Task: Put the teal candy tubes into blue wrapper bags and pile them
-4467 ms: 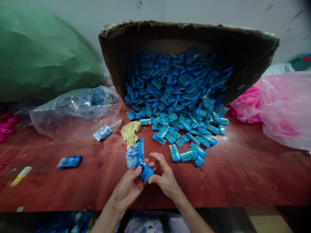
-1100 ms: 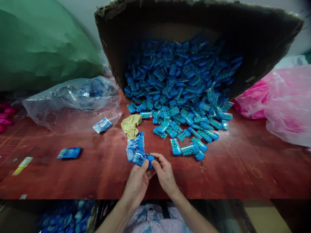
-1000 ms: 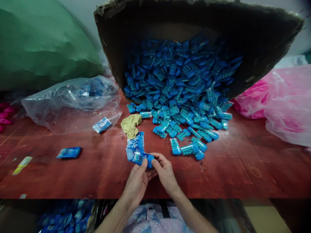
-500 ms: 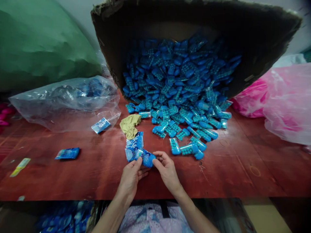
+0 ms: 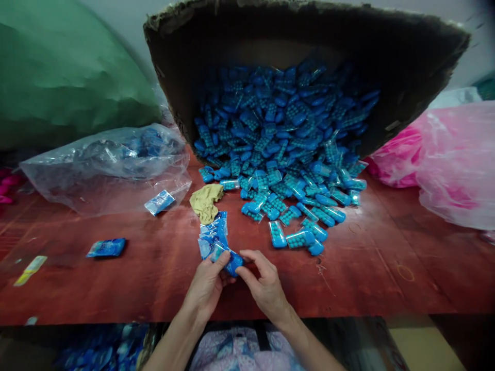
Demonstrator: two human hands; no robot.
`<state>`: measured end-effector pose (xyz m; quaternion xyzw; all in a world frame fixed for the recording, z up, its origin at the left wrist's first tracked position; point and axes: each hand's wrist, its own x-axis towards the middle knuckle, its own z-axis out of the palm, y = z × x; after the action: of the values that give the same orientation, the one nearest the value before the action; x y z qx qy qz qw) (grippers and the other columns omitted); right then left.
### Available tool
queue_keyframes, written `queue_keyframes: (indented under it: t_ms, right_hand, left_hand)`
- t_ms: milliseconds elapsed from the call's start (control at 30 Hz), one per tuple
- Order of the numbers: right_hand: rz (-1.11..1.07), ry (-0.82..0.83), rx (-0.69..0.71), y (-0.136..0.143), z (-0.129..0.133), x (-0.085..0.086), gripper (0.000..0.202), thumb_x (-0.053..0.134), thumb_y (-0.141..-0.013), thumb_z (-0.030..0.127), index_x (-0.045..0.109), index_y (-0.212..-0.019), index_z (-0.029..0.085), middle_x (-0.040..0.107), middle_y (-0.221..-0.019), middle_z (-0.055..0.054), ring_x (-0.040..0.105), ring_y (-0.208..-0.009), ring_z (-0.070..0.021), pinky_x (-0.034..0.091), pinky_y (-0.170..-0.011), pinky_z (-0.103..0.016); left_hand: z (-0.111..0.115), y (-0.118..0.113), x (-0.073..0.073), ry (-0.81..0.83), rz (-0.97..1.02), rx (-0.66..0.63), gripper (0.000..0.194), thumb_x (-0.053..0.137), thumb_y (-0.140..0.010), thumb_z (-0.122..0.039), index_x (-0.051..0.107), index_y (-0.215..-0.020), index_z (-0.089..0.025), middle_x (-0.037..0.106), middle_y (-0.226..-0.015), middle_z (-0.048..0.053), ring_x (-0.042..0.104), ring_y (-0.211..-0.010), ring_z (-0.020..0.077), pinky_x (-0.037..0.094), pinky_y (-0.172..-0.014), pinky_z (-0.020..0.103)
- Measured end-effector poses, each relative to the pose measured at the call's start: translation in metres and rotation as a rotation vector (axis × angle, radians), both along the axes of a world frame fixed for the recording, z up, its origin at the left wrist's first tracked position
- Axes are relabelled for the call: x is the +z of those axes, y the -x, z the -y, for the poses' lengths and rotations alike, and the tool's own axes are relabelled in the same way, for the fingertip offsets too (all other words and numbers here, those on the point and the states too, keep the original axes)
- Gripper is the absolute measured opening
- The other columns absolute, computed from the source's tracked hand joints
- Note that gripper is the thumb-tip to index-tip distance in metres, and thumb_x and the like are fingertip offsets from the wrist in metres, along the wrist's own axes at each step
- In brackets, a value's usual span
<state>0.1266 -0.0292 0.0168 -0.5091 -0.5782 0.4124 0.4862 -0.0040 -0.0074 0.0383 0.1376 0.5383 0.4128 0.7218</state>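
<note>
Near the front edge of the red table, my left hand point(image 5: 209, 281) is closed on a small blue packet point(image 5: 233, 263), thumb on top. At the packet's right end, the thumb and fingers of my right hand point(image 5: 265, 283) pinch it. Just beyond the hands lies a row of overlapping blue sachets point(image 5: 214, 232), with a crumpled yellowish cloth-like piece point(image 5: 206, 202) at its far end. Many clear containers with blue caps and blue beads point(image 5: 297, 238) spread over the table to the right and back into a tilted cardboard box point(image 5: 164, 77).
A clear plastic bag point(image 5: 104, 175) lies at the left, with a blue-white sachet point(image 5: 160, 202) at its edge. Another blue packet point(image 5: 106, 248) and a yellow-white strip point(image 5: 30, 271) lie farther left. A green bag point(image 5: 69, 77) and pink bags point(image 5: 456, 165) flank the box.
Both hands have drawn slightly nearer to me with the blue packet, which now tilts more. My right hand has shifted a little left along it.
</note>
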Motion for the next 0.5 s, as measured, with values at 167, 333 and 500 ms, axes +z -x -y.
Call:
queue_keyframes:
  t_ms: [167, 333, 500]
  right_hand:
    - [-0.070, 0.024, -0.066, 0.001, 0.001, -0.005, 0.026, 0.062, -0.073, 0.020, 0.058, -0.099, 0.023, 0.059, -0.085, -0.001, 0.055, -0.080, -0.0159, 0.045, -0.075, -0.029]
    - [-0.400, 0.221, 0.120, 0.000, -0.003, -0.010, 0.039, 0.063, -0.073, 0.026, 0.052, -0.110, 0.025, 0.058, -0.099, -0.002, 0.056, -0.090, -0.0176, 0.046, -0.079, -0.030]
    - [-0.364, 0.184, 0.180, -0.001, -0.002, -0.008, 0.037, 0.057, -0.078, 0.031, 0.051, -0.114, 0.025, 0.057, -0.102, -0.003, 0.055, -0.090, -0.0171, 0.046, -0.078, -0.028]
  left_hand:
    - [0.001, 0.003, 0.003, 0.028, 0.098, -0.010, 0.014, 0.066, -0.067, -0.020, 0.060, -0.076, -0.013, 0.068, -0.069, 0.003, 0.063, -0.062, 0.0129, 0.052, -0.063, 0.027]
    - [0.004, 0.001, -0.001, 0.017, 0.234, -0.010, 0.016, 0.067, -0.066, -0.020, 0.062, -0.081, -0.015, 0.068, -0.075, 0.003, 0.063, -0.067, 0.0134, 0.052, -0.062, 0.025]
    - [0.011, -0.005, -0.006, -0.020, 0.242, 0.036, 0.015, 0.067, -0.067, -0.021, 0.062, -0.079, -0.016, 0.066, -0.070, 0.000, 0.061, -0.064, 0.0106, 0.051, -0.059, 0.022]
